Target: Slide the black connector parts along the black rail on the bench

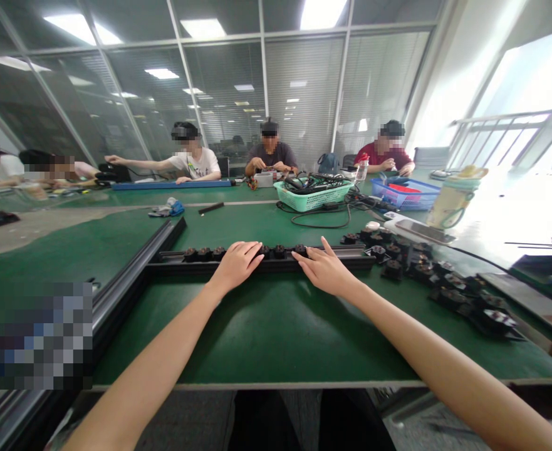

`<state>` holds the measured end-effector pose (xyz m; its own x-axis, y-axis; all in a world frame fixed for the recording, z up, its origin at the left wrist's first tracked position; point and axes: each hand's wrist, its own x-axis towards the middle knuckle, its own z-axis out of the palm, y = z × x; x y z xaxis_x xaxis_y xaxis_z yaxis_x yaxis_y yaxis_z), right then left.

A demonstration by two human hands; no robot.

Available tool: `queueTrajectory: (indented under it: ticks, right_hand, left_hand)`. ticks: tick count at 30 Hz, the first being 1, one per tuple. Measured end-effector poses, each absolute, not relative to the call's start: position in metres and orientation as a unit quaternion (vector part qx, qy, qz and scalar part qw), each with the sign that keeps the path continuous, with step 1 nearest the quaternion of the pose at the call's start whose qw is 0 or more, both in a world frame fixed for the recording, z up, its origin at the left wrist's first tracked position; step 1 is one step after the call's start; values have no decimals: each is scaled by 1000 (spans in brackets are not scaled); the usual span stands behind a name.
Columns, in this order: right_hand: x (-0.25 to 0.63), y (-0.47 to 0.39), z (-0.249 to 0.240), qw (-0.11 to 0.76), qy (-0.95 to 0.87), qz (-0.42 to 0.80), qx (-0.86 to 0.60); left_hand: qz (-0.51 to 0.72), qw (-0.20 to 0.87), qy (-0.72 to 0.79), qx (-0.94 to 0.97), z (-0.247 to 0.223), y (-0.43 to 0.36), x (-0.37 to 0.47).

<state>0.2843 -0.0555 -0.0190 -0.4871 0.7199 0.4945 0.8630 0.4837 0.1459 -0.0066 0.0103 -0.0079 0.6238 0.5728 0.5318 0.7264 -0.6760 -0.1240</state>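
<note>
Modules (279, 251), black and blocky, partly fill the long black rail (276, 265); loose modules (423, 270) remain. Left hand's (238, 262) grip unclear; right hand (328, 272) released.

The rail (278, 265) looks metallic; the tabletop (266, 351), smooth.

Parts (204, 254) apparently in the crosswise rail (280, 267), loose pile (423, 270) to right, basket (311, 202) behind.

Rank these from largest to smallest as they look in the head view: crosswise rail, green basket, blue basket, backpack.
1. Crosswise rail, clearly the widest.
2. Green basket and blue basket: too alike to rank surely.
3. Backpack, smallest here, though it is farther away.
</note>
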Motion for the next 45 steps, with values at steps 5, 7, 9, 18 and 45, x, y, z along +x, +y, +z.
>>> queueTrajectory:
  ticks: [5,7,9,18,45]
  right_hand:
    - [285,-55,-19,188,-842,-195,-468]
    - [285,-55,-19,186,-842,-195,-468]
    - [284,-55,-19,186,-841,-195,-469]
    - [285,-54,-20,185,-847,-201,-456]
    - [286,-59,-9,161,-847,-175,-475]
  left_hand:
    - [-230,164,-368,-886,-8,10,-7]
    - [-229,163,-369,-886,-8,10,-7]
    - [-227,164,-371,-886,-9,10,-7]
    - [-223,164,-375,-885,-9,10,-7]
    - [-242,150,-381,-880,-9,9,-5]
